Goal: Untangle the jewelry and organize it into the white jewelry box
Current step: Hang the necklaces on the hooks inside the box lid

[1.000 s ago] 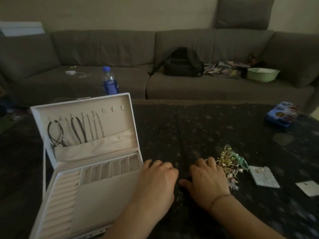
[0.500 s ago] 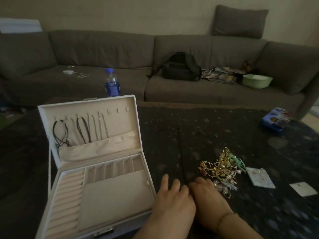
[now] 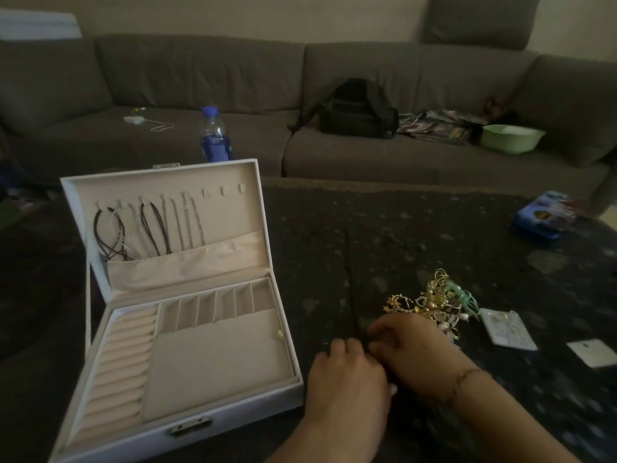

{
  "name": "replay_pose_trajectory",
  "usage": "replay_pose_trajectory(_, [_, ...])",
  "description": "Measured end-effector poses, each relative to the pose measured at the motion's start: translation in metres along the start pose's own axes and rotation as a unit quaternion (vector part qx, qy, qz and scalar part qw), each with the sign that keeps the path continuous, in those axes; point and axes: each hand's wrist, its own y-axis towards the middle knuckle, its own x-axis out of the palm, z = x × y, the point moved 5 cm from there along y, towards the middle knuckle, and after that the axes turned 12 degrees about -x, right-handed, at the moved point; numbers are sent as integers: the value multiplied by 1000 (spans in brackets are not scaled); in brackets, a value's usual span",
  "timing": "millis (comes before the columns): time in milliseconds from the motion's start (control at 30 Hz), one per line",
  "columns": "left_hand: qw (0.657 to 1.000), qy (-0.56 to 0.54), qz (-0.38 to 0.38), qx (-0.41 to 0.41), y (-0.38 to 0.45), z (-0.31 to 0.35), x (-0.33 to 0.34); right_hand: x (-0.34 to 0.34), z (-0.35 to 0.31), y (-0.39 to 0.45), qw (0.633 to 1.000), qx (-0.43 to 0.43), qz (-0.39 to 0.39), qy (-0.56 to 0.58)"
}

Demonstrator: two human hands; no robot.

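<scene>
**Two hands meet beside a tangle of jewelry**

We see our left hand (image 3: 347, 372) and right hand (image 3: 412, 354) close together on the dark surface (image 3: 384, 235), fingers curled inward and knuckles nearly touching. They may be pinching something thin between them, but the dim light hides it, so we cannot tell whether either hand grips anything.

Just beyond the right hand lies the jewelry tangle (image 3: 434, 300), touching its knuckles: a knotted clump of gold-toned wire loops, small beads, star charms and a mint-green piece. To the right of the tangle lie a pale earring card (image 3: 505, 329) and, farther right, a white card (image 3: 596, 352).

To the left of the tangle, beyond the left hand, stands the white jewelry box (image 3: 187, 426), lid upright. Dark cords and fine chains already hang from its lid hooks; the ring rolls and small compartments look unfilled.

We judge the main risk is pulling too hard: fine chains could snap or knot tighter, and small pieces could vanish against the dark, speckled surface.
</scene>
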Motion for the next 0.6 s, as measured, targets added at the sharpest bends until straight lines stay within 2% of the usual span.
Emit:
replay_pose_trajectory(200, [998, 25, 32, 42, -1, 14, 3, -5, 11, -3, 995, -15, -73, -63])
replay_pose_trajectory(267, [999, 21, 30, 39, -1, 16, 6, 1, 6, -4, 990, -56, -93, -94])
replay_pose_trajectory(367, [999, 11, 15, 49, -7, 14, 13, 1, -3, -8, 985, -126, -77, -84])
replay_pose_trajectory(533, [992, -19, 23, 125, -28, -3, 18, 10, -10, -11, 964, -201, -117, -133])
replay_pose_trajectory(600, [990, -34, -11, 139, -34, -13, 25, 9, -11, -11, 953, -215, -137, -161])
